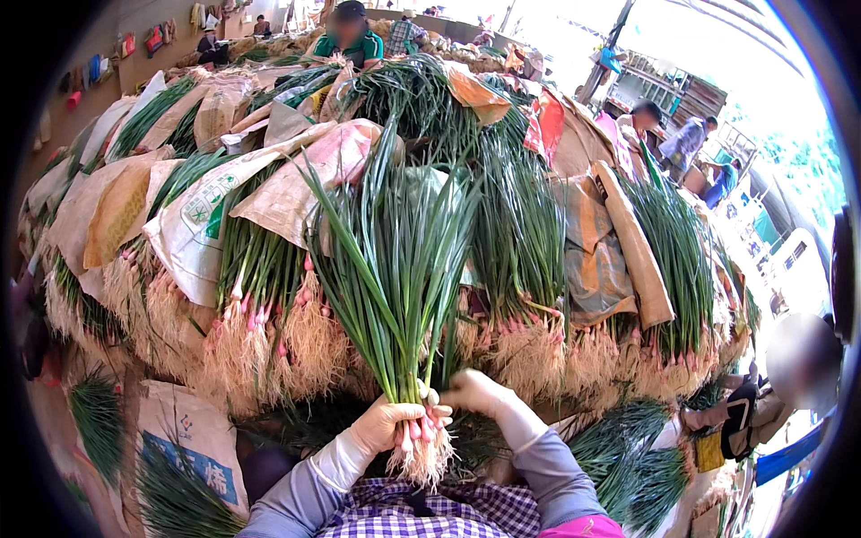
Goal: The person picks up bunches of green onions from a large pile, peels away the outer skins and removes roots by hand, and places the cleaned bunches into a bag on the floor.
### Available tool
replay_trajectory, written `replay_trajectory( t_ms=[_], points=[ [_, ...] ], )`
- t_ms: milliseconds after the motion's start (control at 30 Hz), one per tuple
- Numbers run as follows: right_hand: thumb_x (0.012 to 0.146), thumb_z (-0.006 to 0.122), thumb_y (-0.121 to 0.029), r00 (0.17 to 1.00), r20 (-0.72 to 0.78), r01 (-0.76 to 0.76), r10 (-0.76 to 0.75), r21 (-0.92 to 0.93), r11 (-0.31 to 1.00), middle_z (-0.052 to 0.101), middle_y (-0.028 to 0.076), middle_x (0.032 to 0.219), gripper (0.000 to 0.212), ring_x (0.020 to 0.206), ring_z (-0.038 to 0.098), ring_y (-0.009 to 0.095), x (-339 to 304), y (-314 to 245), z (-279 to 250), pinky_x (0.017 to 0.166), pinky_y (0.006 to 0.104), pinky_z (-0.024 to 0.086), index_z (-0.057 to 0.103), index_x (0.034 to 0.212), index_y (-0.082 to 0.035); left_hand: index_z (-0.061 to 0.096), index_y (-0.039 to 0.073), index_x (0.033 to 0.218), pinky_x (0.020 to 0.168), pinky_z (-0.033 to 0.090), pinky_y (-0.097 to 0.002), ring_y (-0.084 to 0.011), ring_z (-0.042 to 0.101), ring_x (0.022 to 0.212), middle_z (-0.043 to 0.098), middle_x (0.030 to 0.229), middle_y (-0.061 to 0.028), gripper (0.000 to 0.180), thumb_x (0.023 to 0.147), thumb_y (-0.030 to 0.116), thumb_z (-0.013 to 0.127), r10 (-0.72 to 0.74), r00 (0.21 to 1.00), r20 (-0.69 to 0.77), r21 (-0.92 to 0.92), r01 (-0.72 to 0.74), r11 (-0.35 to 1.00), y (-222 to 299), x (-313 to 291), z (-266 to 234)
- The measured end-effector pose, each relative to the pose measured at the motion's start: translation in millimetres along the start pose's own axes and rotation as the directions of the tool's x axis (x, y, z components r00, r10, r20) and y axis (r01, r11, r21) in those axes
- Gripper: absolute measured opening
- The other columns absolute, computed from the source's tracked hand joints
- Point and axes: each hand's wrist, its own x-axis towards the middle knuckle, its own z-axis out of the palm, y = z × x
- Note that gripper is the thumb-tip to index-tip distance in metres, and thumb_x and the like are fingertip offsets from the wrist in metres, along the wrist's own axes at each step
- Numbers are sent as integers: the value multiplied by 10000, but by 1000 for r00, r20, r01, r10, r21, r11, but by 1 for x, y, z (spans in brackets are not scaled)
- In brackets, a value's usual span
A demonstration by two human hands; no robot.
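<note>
Low in the middle of the frame, the left hand [387,423] is wrapped tight around a bunch of green onions [395,269], just above the roots. It wears a pale glove. The bunch stands up straight, and its long green leaves fan out toward the top of the frame. The pink and white bulbs and the stringy roots [423,455] hang down right under the left hand.

The right hand [475,392] is also gloved. It sits just to the right of the left hand and touches the same bunch at the bulbs. Its fingers are curled, but how tight they grip cannot be told.

Behind the hands, all across the middle of the frame, is a big heap of onion bunches [520,233] with roots pointing down. Woven sacks [193,224] lie over parts of the heap. One more sack [188,439] sits at the lower left. People [686,143] stand at the upper right, and another person [354,36] is at the top.
</note>
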Motion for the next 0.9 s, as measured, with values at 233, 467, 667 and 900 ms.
replay_trajectory(
  t_ms=[233, 467, 667, 900],
  points=[
    [795, 664, -210, 600, -793, -475, 106, -246, 845, 579, 125, 975, 267, 861, 619, 316, 18, 32, -119, 745, 403, 502, 598, 1024, -89, 541, -9, 975, 897, 501, -434, -169, 629, 649, 598, 817, -98, 227, 760, 50, 579, 140, 960, 244, 61, -159, 985, 40, -11, 47],
    [816, 545, -84, 863, -472, -152, -182, -584, 797, 586, 83, 739, 65, 621, 633, 214, -30, -31, 5, 443, 336, 506, 607, 830, -69, 493, 20, 1020, 847, 524, -394, -192, 617, 713, 569, 903, -106, 265, 769, -67, 492, 159, 986, -41, 199, -148, 969, 19, -3, 11],
    [784, 589, -139, 979, -93, 117, -184, -485, 867, 607, 109, 774, 114, 715, 654, 253, -61, 14, 70, 568, 372, 544, 634, 881, -101, 497, 19, 1075, 803, 528, -397, -207, 602, 758, 578, 941, -110, 299, 780, -21, 529, 66, 994, -90, 89, -58, 994, 13, 8, 2],
    [798, 676, -313, 545, -794, -659, 269, -207, 723, 650, 150, 915, 315, 853, 649, 310, 1, 54, -120, 750, 384, 524, 613, 945, -42, 388, -11, 1316, 787, 513, -398, -206, 595, 731, 597, 886, -122, 541, 788, 31, 496, 76, 975, -209, 45, -68, 997, 12, 8, 19]
  ],
)
